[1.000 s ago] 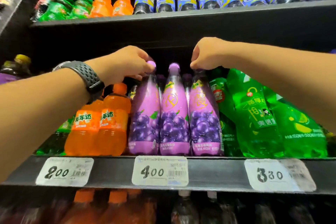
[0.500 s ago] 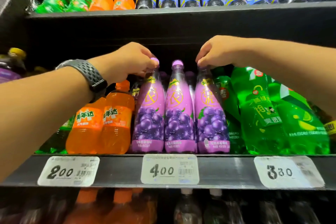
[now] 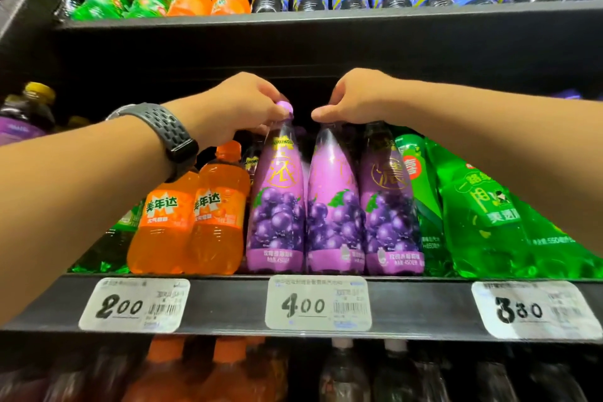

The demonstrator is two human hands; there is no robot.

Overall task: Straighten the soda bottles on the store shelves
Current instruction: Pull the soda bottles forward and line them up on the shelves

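Left hand pinches the lilac cap of the left grape bottle. Right hand curls over the top of the middle grape bottle, hiding its cap. Both bottles stand at frame centre on the middle shelf. They look full and sealed, so likely heavy and stiff, with slick sleeves; the cap seems the surest hold. Orange bottles stand to the left, green bottles to the right.

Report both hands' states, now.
Left hand: pinching the left grape bottle by its cap.
Right hand: gripping the middle grape bottle at its top.
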